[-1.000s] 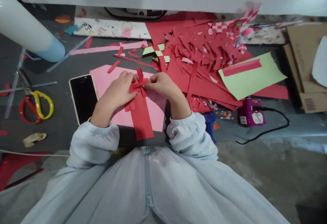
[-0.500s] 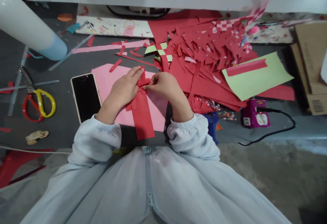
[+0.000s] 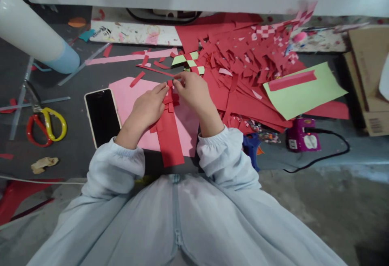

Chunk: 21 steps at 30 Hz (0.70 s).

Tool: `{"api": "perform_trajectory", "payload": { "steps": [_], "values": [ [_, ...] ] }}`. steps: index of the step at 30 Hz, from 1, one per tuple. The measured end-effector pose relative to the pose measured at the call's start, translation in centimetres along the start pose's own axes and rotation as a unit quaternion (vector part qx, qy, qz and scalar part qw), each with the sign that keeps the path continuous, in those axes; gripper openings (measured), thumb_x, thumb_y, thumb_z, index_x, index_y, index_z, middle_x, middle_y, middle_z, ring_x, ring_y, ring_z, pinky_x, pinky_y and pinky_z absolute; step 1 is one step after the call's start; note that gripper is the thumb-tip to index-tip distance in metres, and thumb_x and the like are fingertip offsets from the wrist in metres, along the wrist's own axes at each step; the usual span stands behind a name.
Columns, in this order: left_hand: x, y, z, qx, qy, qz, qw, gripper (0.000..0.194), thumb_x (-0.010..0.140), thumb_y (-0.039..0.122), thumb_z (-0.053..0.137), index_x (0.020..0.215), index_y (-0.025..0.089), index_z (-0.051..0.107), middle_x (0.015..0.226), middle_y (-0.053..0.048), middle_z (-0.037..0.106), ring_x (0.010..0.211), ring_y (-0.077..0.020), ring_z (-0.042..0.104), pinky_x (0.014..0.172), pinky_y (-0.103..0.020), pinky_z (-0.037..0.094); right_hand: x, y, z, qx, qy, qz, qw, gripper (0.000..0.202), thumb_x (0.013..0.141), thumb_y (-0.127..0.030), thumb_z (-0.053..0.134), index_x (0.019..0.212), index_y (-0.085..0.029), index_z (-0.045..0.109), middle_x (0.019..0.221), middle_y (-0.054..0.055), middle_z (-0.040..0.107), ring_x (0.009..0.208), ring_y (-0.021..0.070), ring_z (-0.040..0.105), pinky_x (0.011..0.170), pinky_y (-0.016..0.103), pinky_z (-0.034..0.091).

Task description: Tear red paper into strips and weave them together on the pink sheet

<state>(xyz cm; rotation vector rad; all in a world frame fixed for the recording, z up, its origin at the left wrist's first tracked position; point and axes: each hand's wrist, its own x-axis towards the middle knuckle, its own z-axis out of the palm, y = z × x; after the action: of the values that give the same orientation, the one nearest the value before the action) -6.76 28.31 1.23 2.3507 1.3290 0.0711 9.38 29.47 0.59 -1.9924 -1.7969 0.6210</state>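
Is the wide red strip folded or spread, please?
The red strip is spread below, lying flat across the pink sheet; its covered top I cannot tell.

1. The person's left hand (image 3: pixel 148 106) rests on folded red strips (image 3: pixel 172 130) over a pink sheet (image 3: pixel 187 130).
2. The right hand (image 3: pixel 193 92) is at the strips' far end.
3. A phone (image 3: pixel 102 118) lies beside the sheet.

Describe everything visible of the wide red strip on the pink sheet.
The wide red strip looks like flat paper, lying over the pink sheet and past its near edge, straight-ended toward the person. Narrower red pieces overlap its far end, beside the left hand and right hand; finger contact is unclear.
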Motion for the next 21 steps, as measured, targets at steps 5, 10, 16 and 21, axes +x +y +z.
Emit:
{"api": "perform_trajectory", "payload": {
  "steps": [5, 10, 16, 21],
  "values": [
    [-0.2, -0.2, 0.0, -0.020, 0.011, 0.009, 1.000, 0.054, 0.092, 0.011, 0.042, 0.146, 0.012, 0.047, 0.156, -0.015, 0.045, 0.135, -0.0289, 0.053, 0.110, -0.043, 0.046, 0.9, 0.0, 0.8, -0.018, 0.006, -0.007, 1.000, 0.032, 0.092, -0.027, 0.054, 0.115, -0.015, 0.072, 0.113, 0.016, 0.071, 0.101, 0.0281, 0.064, 0.087, 0.039, 0.047],
    [-0.5, -0.4, -0.1, -0.022, 0.010, 0.014, 1.000, 0.054, 0.091, 0.011, 0.045, 0.145, 0.008, 0.046, 0.154, -0.019, 0.044, 0.134, -0.0292, 0.054, 0.109, -0.041, 0.047, 1.0, 0.1, 0.9, -0.003, -0.002, -0.014, 1.000, 0.022, 0.086, -0.024, 0.060, 0.101, -0.015, 0.074, 0.099, 0.012, 0.072, 0.094, 0.0263, 0.063, 0.081, 0.037, 0.045],
    [-0.9, -0.4, -0.6, -0.028, 0.013, 0.004, 1.000, 0.048, 0.089, 0.013, 0.047, 0.137, 0.013, 0.052, 0.145, -0.015, 0.050, 0.120, -0.0268, 0.062, 0.101, -0.039, 0.051, 0.9, 0.1, 0.3, 0.087, -0.027, -0.004, 0.996, 0.010, 0.080, -0.018, 0.061, 0.071, -0.018, 0.064, 0.079, 0.006, 0.070, 0.074, 0.0177, 0.058, 0.068, 0.031, 0.039],
    [-1.1, -0.7, -0.9, -0.040, 0.015, 0.006, 0.999, 0.047, 0.089, 0.014, 0.047, 0.135, 0.013, 0.053, 0.139, -0.013, 0.054, 0.112, -0.0260, 0.064, 0.097, -0.038, 0.052, 0.8, 0.6, 0.0, 0.194, -0.065, -0.016, 0.979, 0.012, 0.079, -0.019, 0.063, 0.066, -0.018, 0.062, 0.065, 0.002, 0.061, 0.063, 0.0127, 0.053, 0.060, 0.028, 0.036]
  ]
}}
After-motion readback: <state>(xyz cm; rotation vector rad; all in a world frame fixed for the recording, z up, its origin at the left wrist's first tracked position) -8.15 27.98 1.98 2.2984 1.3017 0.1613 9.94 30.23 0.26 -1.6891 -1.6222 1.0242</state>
